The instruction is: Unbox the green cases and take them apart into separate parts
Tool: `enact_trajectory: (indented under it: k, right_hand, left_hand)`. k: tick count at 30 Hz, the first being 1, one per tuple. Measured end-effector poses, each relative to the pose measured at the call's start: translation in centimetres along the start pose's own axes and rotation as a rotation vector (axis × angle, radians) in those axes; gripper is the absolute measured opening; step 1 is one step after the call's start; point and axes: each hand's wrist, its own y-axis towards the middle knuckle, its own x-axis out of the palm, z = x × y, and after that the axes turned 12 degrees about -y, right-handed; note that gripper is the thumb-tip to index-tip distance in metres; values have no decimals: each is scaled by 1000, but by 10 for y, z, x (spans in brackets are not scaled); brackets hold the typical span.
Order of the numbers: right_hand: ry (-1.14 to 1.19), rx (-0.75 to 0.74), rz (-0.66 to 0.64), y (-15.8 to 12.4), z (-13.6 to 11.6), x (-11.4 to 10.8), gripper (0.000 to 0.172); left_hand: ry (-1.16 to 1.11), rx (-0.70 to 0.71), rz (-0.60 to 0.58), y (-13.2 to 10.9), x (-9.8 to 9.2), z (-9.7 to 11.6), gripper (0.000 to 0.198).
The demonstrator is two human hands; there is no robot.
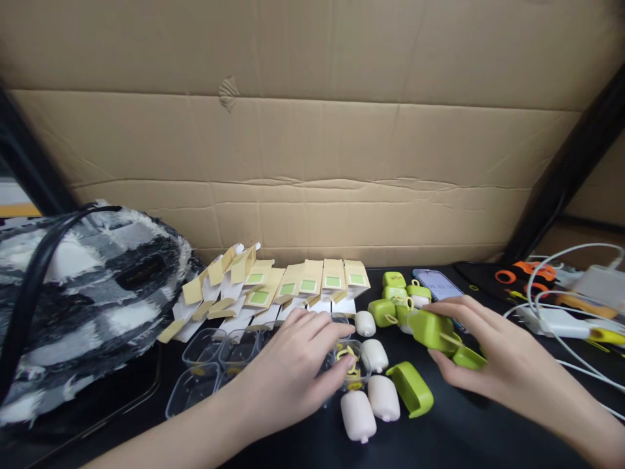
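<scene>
My right hand (493, 352) is closed on a green case (432, 330), fingers above and thumb below; a green flap hangs open toward the palm. My left hand (303, 361) hovers over a clear plastic tub (364, 378) of small yellow loops (347, 358), thumb and index finger apart with nothing seen between them. Between the hands lie several white rounded blocks (358, 415), each with a small nub. Beside them on the table rests an open green cover (411, 389). Several green cases with loops (383, 312) are grouped behind my right hand.
Several clear tubs (193, 387) stand left, partly behind my left arm. Behind them are folded cartons with green labels (293, 286). A phone (437, 284), white cables (534, 293) and orange-handled scissors (505, 277) lie right. A checkered fabric bag (131, 299) sits left; cardboard (312, 150) stands behind.
</scene>
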Motion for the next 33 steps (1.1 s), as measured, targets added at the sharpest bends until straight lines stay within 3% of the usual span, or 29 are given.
enact_trajectory:
  k: [2,6,10,13,16,21,26,29,33]
  right_hand:
    - [114,20,60,4,-8,-6,41]
    - [359,-86,74,19,-37,-15,48]
    - [548,-162,56,27,-61,-19,57]
    - [652,-175,0,25,-68,-18,63]
    - [756,-141,-63,18,-72,-14,61]
    - [900,-87,22,6,-81,-2,66]
    - [961,4,9,-1,-93,-1,72]
    - [927,52,-5,-2,-97,-4,65]
    - [880,31,-6,-1,-96,-6,55]
  left_hand:
    - [-242,-144,-40,0,1,4,29]
    - [-834,-439,-112,0,7,13,47]
    - [-1214,-537,-216,0,14,20,51]
    - [-1433,-568,-215,0,14,23,49]
    - [-1482,-627,-191,0,14,24,54]
    - [-1456,-607,-256,-3,27,17,64]
    - [-1440,-662,-288,-6,29,15,58]
    - [-1416,-628,-358,-4,22,20,44]
    - [-1323,-569,-333,-2,15,28,39]
